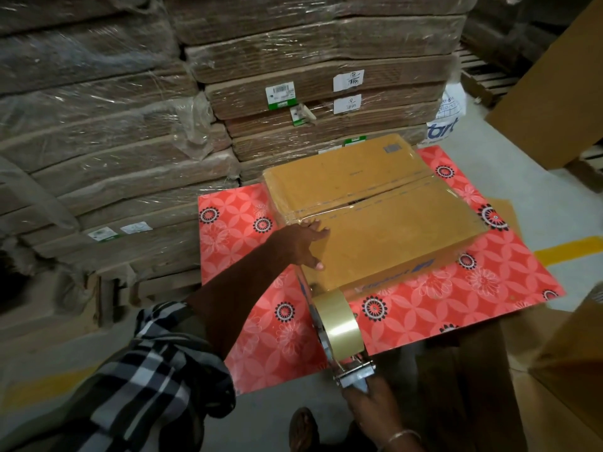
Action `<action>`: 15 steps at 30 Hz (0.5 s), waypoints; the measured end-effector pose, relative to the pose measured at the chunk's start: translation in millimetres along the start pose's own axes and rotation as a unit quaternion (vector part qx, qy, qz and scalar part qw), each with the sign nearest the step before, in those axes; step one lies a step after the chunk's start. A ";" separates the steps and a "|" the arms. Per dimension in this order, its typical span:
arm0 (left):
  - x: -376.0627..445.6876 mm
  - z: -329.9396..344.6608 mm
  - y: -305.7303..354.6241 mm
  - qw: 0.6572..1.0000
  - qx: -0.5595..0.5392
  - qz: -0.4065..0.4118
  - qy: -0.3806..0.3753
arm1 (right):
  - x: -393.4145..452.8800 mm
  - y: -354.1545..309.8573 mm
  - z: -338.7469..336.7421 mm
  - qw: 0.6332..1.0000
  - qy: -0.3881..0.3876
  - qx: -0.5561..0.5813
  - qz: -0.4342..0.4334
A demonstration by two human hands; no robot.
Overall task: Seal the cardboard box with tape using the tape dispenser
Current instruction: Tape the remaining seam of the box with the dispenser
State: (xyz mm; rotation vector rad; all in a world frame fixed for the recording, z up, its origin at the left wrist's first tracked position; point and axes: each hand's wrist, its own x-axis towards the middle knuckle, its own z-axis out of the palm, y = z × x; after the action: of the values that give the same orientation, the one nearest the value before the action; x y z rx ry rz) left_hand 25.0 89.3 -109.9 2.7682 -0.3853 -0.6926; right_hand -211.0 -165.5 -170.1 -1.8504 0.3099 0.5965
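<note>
While it lies flat on a red flower-patterned sheet spread on the floor, the cardboard box has its top flaps closed, and a glossy strip of clear tape runs along the seam from the far right edge toward the near left corner. A small dark gap shows at the seam near its middle. The left hand rests on the box's left end, fingers straight and spread, thumb on the top face, holding nothing. Just in front of the box's near corner stands the tape dispenser, its roll of clear tape upright and its metal frame below; its front end is at or touching that corner, though contact cannot be told for sure. The right hand curls round the dispenser's handle at the bottom of the view, a thin bangle on the wrist. A checked sleeve covers the left arm. Behind the sheet rise stacks of flattened cartons wrapped in plastic film, some bearing white labels. A yellow line crosses the grey floor at right.
</note>
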 end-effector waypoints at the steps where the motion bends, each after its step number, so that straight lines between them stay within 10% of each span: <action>1: 0.6 -0.1 0.4 1.000 0.001 0.002 -0.002 | 0.0 3.4 -1.4 1.000 -0.001 0.001 -0.001; 15: 0.2 5.5 4.6 0.999 0.031 0.002 0.020 | 17.2 81.7 -24.0 0.989 -0.018 -0.051 0.137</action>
State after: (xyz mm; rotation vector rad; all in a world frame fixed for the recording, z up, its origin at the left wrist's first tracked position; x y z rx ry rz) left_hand 21.6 84.0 -113.2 2.8343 -0.4104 -0.6330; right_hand -230.2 -215.5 -238.5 -1.9071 0.5240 0.8464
